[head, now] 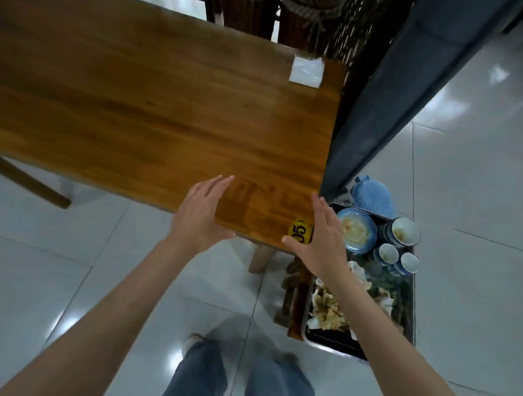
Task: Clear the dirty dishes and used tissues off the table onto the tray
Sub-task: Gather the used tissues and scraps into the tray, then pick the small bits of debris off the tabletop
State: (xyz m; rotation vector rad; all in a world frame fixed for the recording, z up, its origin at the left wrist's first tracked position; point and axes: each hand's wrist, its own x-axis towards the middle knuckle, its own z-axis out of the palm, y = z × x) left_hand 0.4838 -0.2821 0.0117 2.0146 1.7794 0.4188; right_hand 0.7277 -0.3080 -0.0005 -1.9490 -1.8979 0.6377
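The wooden table (pixel 156 101) fills the upper left of the view, with only a clear taped label (pixel 307 70) and a yellow "05" number sticker (pixel 298 232) on it. My left hand (pixel 200 214) hovers open over the table's near edge. My right hand (pixel 320 235) is open at the table's near right corner, beside the sticker. A metal tray (pixel 331 343) sits low to the right of the table. It holds a blue plate (pixel 357 230), stacked small bowls (pixel 402 235), two cups (pixel 398 258), a blue shell-shaped dish (pixel 372 196) and crumpled used tissues (pixel 328 310).
A dark grey partition (pixel 390 92) runs along the table's right side. Rattan chairs (pixel 264 10) stand at the far end. A wooden chair leg (pixel 28 179) shows at left. Glossy white floor tiles (pixel 481 209) surround everything. My legs in blue trousers (pixel 238 378) are below.
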